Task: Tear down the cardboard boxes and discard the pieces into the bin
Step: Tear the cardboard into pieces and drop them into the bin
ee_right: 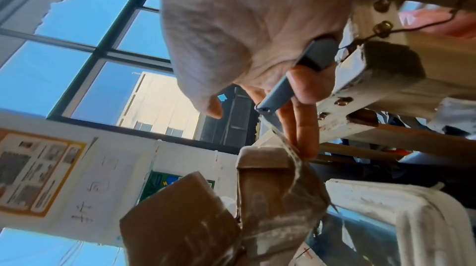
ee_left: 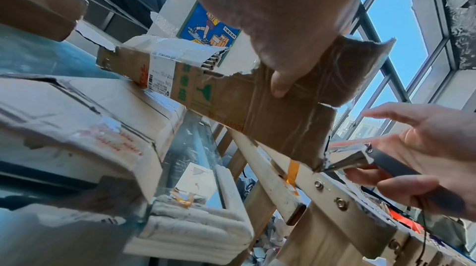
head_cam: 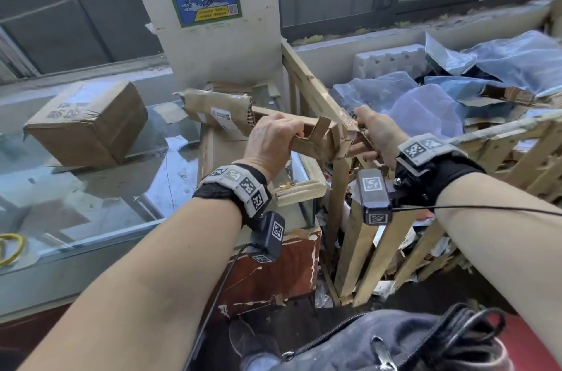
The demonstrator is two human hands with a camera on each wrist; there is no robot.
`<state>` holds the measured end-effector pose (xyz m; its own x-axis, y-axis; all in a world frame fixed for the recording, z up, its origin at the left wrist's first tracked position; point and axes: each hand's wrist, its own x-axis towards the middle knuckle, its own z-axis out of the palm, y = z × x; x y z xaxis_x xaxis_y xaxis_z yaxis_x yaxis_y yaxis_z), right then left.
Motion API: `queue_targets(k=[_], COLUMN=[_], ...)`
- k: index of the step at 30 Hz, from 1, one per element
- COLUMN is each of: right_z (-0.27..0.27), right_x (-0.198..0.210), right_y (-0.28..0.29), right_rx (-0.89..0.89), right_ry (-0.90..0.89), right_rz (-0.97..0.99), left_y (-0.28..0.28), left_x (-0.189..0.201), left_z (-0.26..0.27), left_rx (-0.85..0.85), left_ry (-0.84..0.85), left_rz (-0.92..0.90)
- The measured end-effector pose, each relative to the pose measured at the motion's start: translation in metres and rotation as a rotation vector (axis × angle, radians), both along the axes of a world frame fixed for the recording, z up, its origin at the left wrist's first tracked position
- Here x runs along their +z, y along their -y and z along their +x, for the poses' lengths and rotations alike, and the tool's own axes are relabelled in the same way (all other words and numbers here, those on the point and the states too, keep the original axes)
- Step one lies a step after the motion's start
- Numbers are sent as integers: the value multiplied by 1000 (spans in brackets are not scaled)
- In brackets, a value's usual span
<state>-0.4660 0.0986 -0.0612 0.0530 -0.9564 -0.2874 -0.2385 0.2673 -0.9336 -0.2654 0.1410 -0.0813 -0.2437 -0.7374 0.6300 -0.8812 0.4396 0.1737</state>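
A long, torn cardboard box [head_cam: 231,115] with a shipping label lies across the corner of the wooden slatted bin [head_cam: 313,91]. My left hand [head_cam: 273,139] grips its near end from above, thumb [ee_left: 280,81] pressed on the underside. My right hand [head_cam: 377,136] holds a grey-handled knife [ee_left: 401,168]. The blade [ee_right: 273,127] is at the taped right end of the box [ee_right: 270,199], beside the bin's rail. The blade tip is hidden behind tape and cardboard.
A closed brown box [head_cam: 88,124] sits on the glass counter [head_cam: 91,188] to the left. The bin holds blue plastic bags [head_cam: 425,109], foam and cardboard scraps. A white foam frame [head_cam: 301,188] lies on the counter's corner. A dark bag [head_cam: 395,343] hangs at my waist.
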Motion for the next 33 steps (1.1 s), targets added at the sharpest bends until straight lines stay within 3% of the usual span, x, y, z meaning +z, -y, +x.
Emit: queue_targets(k=[3, 9, 13, 22, 33], right_z=[-2, -16, -21, -31, -23], right_x=[-4, -9, -13, -17, -18], right_y=[8, 25, 26, 26, 31], right_rx=[-9, -151, -132, -135, 42], right_ry=[-257, -542, -740, -895, -1086], right_rz=[-89, -316, -329, -322, -360], left_y=[-5, -6, -5, -2, -6], left_x=[-3, -14, -16, -23, -23], left_z=[2, 3, 0, -4, -3], left_rx=[-44, -26, -29, -12, -48], left_ry=[36, 68, 69, 83, 89], left_rz=[61, 224, 250, 289, 251])
